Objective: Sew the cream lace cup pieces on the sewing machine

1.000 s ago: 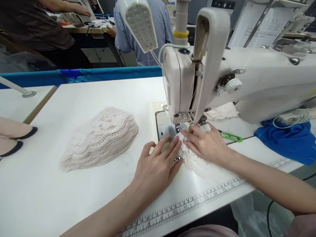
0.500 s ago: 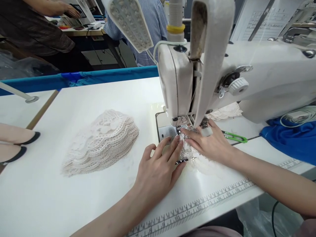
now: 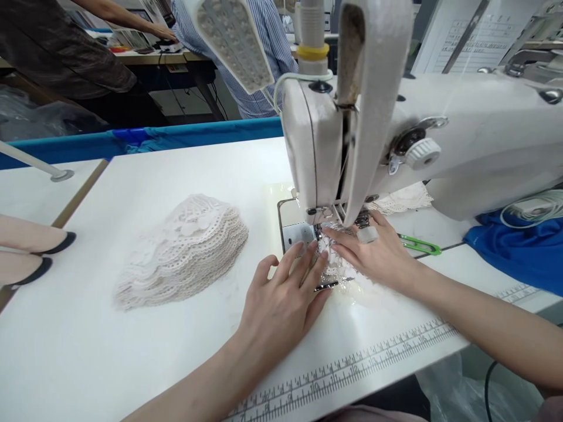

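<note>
A piece of off-white lace (image 3: 336,264) lies under the presser foot of a white sewing machine (image 3: 314,135). My left hand (image 3: 281,299) rests at the lace's left edge, fingers outstretched near the foot. On the right side of the lace, my right hand (image 3: 378,249) lies with its fingers extended beside the needle area. A pale band (image 3: 367,235) shows on one of its fingers. Between my left thumb and fingers appears a slim dark pointed tool (image 3: 328,286); whether it is held cannot be made out. The needle tip is hidden.
A stack of lace pieces (image 3: 189,252) sits at left. Green snips (image 3: 420,244), more lace (image 3: 404,199) and blue fabric (image 3: 519,249) lie at right. A printed ruler (image 3: 334,378) runs along the front edge. Two people are behind the blue cloth edge (image 3: 189,136).
The lace has shifted slightly at the foot, while my hands stay nearly in place. In the background, one person's arm has reached further right.
</note>
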A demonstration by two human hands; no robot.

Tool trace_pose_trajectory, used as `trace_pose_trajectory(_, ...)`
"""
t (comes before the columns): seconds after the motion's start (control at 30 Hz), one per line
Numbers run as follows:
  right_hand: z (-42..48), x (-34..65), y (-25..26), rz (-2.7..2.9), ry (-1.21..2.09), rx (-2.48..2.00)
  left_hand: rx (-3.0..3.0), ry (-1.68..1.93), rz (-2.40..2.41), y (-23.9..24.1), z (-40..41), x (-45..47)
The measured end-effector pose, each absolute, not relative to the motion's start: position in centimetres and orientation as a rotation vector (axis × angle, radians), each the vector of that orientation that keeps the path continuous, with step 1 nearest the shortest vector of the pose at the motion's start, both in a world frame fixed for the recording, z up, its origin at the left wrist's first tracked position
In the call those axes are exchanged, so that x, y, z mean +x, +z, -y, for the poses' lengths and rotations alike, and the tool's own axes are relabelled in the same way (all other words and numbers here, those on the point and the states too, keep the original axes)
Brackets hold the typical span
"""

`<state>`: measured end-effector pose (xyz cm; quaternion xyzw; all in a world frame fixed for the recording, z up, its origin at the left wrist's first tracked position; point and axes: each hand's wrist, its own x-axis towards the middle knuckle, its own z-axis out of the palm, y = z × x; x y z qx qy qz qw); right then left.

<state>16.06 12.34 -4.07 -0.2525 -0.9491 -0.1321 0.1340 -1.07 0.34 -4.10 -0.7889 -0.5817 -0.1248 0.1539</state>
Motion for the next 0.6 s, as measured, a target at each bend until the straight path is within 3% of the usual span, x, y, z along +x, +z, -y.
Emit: trace_pose_trajectory(0.6,-12.98,16.21,-4.77,2.718,-0.279,-0.772,-2.325,-0.344,1.778,-4.52,-0.59,-1.72)
